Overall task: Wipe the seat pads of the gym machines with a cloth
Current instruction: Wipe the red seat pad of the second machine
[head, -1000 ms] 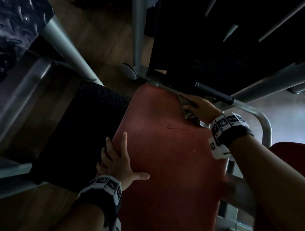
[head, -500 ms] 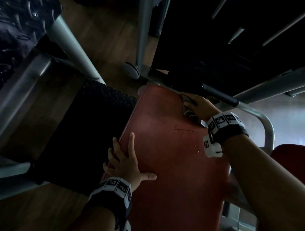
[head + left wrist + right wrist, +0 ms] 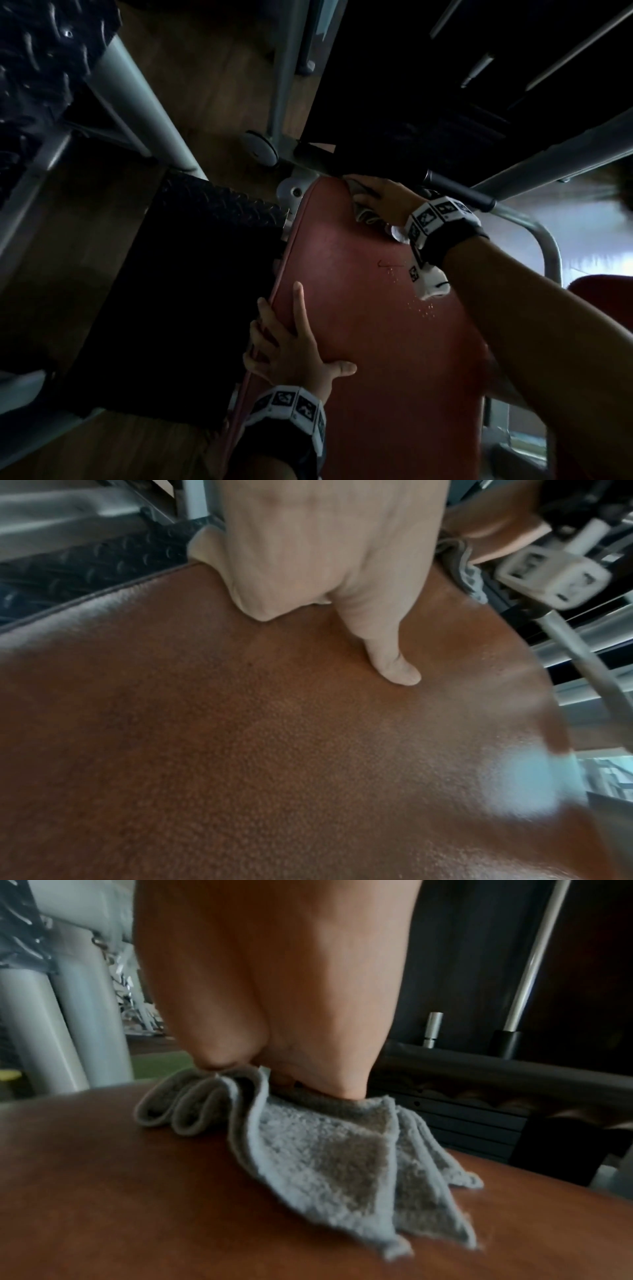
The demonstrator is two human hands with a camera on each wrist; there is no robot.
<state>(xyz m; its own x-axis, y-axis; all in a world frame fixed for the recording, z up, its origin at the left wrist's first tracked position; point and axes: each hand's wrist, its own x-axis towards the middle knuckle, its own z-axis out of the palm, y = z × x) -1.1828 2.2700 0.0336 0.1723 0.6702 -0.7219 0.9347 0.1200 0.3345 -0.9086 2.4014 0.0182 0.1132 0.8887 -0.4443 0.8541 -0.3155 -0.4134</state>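
A long red seat pad [image 3: 370, 325] runs from the near edge up to the machine frame; its grained surface fills the left wrist view [image 3: 274, 750]. My right hand [image 3: 383, 198] presses a folded grey cloth [image 3: 363, 209] flat on the pad's far end. In the right wrist view the cloth [image 3: 329, 1148] fans out from under the palm [image 3: 274, 988]. My left hand [image 3: 291, 342] lies on the pad's left edge, thumb spread on top, the other fingers draped over the side; in the left wrist view the thumb [image 3: 387, 656] touches the pad.
A black ribbed foot plate [image 3: 178, 291] lies left of the pad above a wooden floor. Grey frame tubes [image 3: 144, 99] cross at upper left. A black-gripped handle bar [image 3: 459, 195] and a curved grey rail [image 3: 548, 246] stand close behind my right wrist. A second red pad [image 3: 603, 294] shows at right.
My right hand has slid the cloth along the pad's far end toward its far-left corner. My left hand has stayed on the left edge while the head view shifted.
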